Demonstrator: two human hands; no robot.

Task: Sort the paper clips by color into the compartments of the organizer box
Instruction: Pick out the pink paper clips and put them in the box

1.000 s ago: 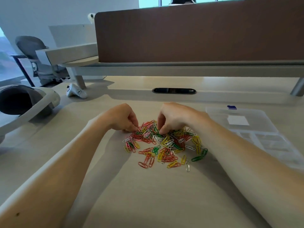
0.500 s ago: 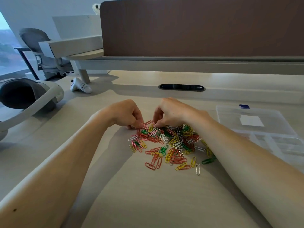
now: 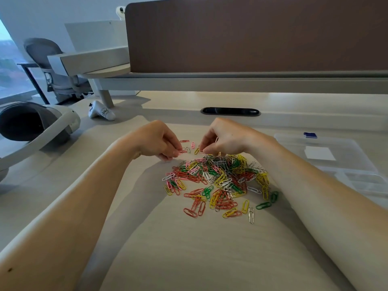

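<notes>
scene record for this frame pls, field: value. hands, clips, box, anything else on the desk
left hand: pinches a red clip just beyond the pile's far edge
right hand: fingertips pinch a second clip, colour unclear
clip pile: loose on the desk, red, pink, yellow, green, white mixed, unsorted
organizer box: translucent, right of the pile, no coloured clips visible in it
also on desk: headset and controller, far left
</notes>
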